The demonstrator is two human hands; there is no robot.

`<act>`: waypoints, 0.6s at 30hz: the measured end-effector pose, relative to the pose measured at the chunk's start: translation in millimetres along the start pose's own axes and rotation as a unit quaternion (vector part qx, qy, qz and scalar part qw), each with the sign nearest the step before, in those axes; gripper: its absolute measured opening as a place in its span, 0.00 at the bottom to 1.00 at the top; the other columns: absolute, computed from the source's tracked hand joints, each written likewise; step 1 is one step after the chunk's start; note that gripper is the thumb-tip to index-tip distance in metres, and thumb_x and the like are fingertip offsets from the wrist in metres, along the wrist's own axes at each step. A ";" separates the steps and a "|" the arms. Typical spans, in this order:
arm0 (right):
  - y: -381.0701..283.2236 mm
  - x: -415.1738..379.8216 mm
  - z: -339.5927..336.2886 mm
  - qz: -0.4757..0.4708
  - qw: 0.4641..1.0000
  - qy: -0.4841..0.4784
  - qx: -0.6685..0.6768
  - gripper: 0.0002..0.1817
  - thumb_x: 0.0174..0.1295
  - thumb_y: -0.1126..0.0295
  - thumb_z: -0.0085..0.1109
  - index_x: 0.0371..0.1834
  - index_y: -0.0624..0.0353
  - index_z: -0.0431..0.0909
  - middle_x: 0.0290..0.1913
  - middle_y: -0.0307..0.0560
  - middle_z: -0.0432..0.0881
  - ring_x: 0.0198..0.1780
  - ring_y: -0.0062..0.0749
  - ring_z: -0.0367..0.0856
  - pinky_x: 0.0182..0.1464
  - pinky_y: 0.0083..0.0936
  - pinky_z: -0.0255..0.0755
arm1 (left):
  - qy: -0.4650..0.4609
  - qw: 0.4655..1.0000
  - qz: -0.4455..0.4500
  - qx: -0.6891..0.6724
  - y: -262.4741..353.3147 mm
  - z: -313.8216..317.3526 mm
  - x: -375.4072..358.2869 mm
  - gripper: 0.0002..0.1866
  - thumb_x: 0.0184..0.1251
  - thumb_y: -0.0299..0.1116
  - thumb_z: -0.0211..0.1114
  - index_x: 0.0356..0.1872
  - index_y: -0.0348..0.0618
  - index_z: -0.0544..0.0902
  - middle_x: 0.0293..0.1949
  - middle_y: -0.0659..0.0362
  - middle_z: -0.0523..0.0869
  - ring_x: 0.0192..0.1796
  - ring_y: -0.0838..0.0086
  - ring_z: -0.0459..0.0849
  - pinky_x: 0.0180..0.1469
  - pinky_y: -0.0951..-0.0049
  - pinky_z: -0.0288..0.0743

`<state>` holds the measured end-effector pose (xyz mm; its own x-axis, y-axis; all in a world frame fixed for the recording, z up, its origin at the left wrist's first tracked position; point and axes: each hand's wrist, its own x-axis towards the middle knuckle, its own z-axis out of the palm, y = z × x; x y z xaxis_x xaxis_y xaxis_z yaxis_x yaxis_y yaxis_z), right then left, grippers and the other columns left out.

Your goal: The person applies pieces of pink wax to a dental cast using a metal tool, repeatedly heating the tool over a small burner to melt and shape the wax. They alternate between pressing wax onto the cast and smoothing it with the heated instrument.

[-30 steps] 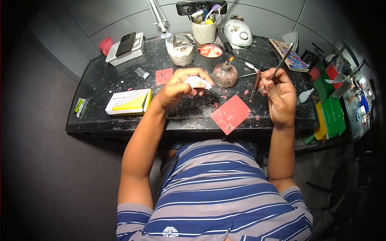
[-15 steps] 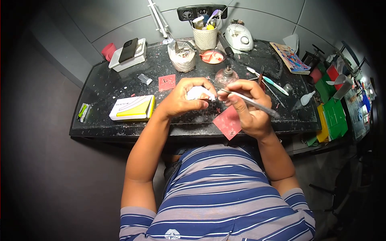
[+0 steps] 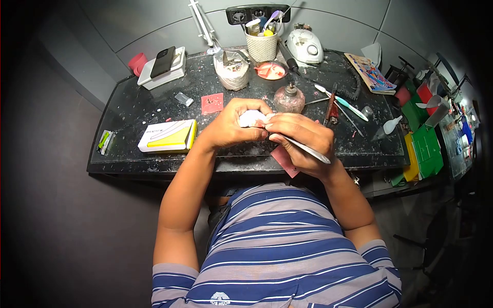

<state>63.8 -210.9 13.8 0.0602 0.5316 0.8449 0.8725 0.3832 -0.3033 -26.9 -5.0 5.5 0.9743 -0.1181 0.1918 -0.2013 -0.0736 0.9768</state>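
My left hand (image 3: 233,126) curls around a white plaster dental cast (image 3: 250,118), fingers over the top and thumb below. My right hand (image 3: 305,138) grips a slim metal wax knife (image 3: 310,151) like a pen. Its handle points down to the right, while the working tip is hidden by my fingers at the cast. The right fingertips meet the cast's right side, close to my left thumb. Partly behind my right hand lies a pink wax sheet (image 3: 284,160) at the table's front. A glass spirit burner (image 3: 289,98) stands just beyond both hands.
On the black table (image 3: 169,105) lie a yellow-white box (image 3: 168,136), a smaller pink wax sheet (image 3: 212,103) and a teal-handled brush (image 3: 352,110). Farther back stand a bag of white powder (image 3: 232,72), a tool cup (image 3: 262,47) and a white control unit (image 3: 305,47).
My right hand has moved left and down, bringing the wax knife against the cast. The knife's handle has swung lower. My left hand stays nearly in place around the cast.
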 end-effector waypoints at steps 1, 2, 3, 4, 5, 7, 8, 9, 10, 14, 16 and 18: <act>0.2 -0.2 0.0 0.001 1.000 -0.002 -0.002 0.10 0.57 0.80 0.67 0.42 0.67 0.84 0.42 0.53 0.87 0.47 0.47 0.88 0.52 0.36 0.82 | 0.001 1.000 0.006 0.012 0.3 0.1 0.1 0.14 0.55 0.24 0.72 0.43 0.36 0.83 0.35 0.66 0.84 0.39 0.86 0.79 0.41 0.81 0.73; 0.5 -0.4 -0.1 0.002 1.000 -0.004 -0.005 0.10 0.57 0.80 0.67 0.42 0.67 0.84 0.42 0.53 0.88 0.47 0.47 0.88 0.53 0.36 0.82 | 0.001 1.000 0.006 0.012 0.1 0.2 0.1 0.14 0.55 0.24 0.72 0.43 0.36 0.83 0.35 0.66 0.84 0.39 0.86 0.79 0.41 0.81 0.73; 0.7 -0.5 -0.3 0.002 1.000 -0.004 -0.005 0.10 0.57 0.80 0.67 0.42 0.67 0.84 0.42 0.53 0.88 0.47 0.47 0.88 0.53 0.36 0.82 | 0.001 1.000 0.005 0.013 -0.5 0.4 0.1 0.14 0.54 0.24 0.72 0.43 0.36 0.84 0.35 0.66 0.84 0.38 0.86 0.79 0.41 0.81 0.73; 1.0 -0.4 -0.4 -0.001 1.000 -0.008 -0.009 0.10 0.57 0.80 0.67 0.43 0.67 0.84 0.42 0.53 0.88 0.47 0.47 0.88 0.53 0.36 0.82 | 0.002 1.000 0.005 0.015 -1.4 0.3 0.1 0.14 0.54 0.24 0.72 0.43 0.36 0.84 0.35 0.66 0.84 0.38 0.86 0.79 0.41 0.80 0.73; 1.3 -0.5 -0.4 -0.003 1.000 -0.011 -0.013 0.10 0.57 0.80 0.68 0.43 0.67 0.84 0.42 0.53 0.88 0.47 0.47 0.88 0.53 0.37 0.82 | 0.002 1.000 0.005 0.015 -3.8 -0.2 0.4 0.14 0.54 0.24 0.72 0.43 0.36 0.84 0.35 0.66 0.84 0.38 0.86 0.79 0.41 0.80 0.73; 1.9 -1.0 -0.1 -0.004 1.000 -0.012 -0.013 0.10 0.57 0.79 0.68 0.43 0.67 0.84 0.43 0.53 0.88 0.47 0.47 0.88 0.53 0.37 0.82 | 0.001 0.999 0.033 0.029 -8.1 -1.4 1.5 0.15 0.55 0.26 0.72 0.45 0.35 0.83 0.36 0.66 0.85 0.36 0.88 0.80 0.37 0.84 0.74; 2.1 -1.3 0.0 -0.003 1.000 -0.013 -0.013 0.11 0.57 0.79 0.68 0.43 0.67 0.84 0.43 0.53 0.88 0.47 0.48 0.88 0.53 0.37 0.82 | 0.001 0.999 0.033 0.029 -7.9 -1.7 1.5 0.15 0.55 0.26 0.72 0.45 0.35 0.83 0.36 0.66 0.85 0.36 0.88 0.80 0.37 0.84 0.74; 2.4 -1.5 0.2 -0.003 1.000 -0.013 -0.013 0.11 0.57 0.79 0.68 0.43 0.67 0.84 0.43 0.53 0.88 0.47 0.48 0.88 0.53 0.37 0.82 | 0.000 0.999 0.029 0.030 -7.1 -1.8 1.4 0.15 0.55 0.26 0.72 0.45 0.35 0.83 0.36 0.66 0.85 0.36 0.88 0.80 0.37 0.84 0.73; 2.6 -1.6 0.6 -0.004 1.000 -0.009 -0.013 0.11 0.57 0.79 0.68 0.43 0.67 0.84 0.43 0.53 0.88 0.47 0.48 0.88 0.53 0.37 0.82 | -0.002 0.999 0.025 0.030 -6.4 -2.0 1.2 0.16 0.55 0.26 0.73 0.45 0.35 0.83 0.36 0.66 0.84 0.36 0.88 0.79 0.37 0.84 0.73; 1.9 -1.6 1.5 -0.001 1.000 -0.005 -0.012 0.10 0.57 0.80 0.68 0.43 0.67 0.84 0.42 0.53 0.88 0.47 0.48 0.88 0.53 0.37 0.82 | -0.003 0.999 0.029 0.026 -7.0 -1.8 1.2 0.15 0.56 0.26 0.73 0.45 0.35 0.83 0.36 0.66 0.84 0.36 0.88 0.79 0.37 0.84 0.73; 1.6 -1.9 2.6 -0.001 1.000 -0.002 -0.011 0.10 0.57 0.80 0.68 0.43 0.67 0.84 0.42 0.53 0.88 0.47 0.48 0.88 0.53 0.37 0.82 | 0.000 1.000 0.026 0.017 -6.3 -1.2 0.8 0.15 0.57 0.27 0.73 0.45 0.35 0.83 0.36 0.66 0.84 0.36 0.88 0.79 0.37 0.84 0.73; 1.9 -2.3 3.2 -0.002 1.000 0.000 -0.009 0.10 0.57 0.80 0.67 0.43 0.67 0.84 0.42 0.53 0.88 0.47 0.48 0.88 0.53 0.37 0.82 | 0.001 1.000 0.027 0.016 -7.2 -1.3 0.7 0.15 0.57 0.27 0.73 0.45 0.35 0.83 0.36 0.66 0.84 0.36 0.88 0.79 0.37 0.84 0.73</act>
<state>63.8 -209.0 9.9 0.0572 0.5297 0.8463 0.8815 0.3711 -0.2919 -24.6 -3.2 -1.3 0.9623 -0.1210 0.2435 -0.2558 -0.0992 0.9616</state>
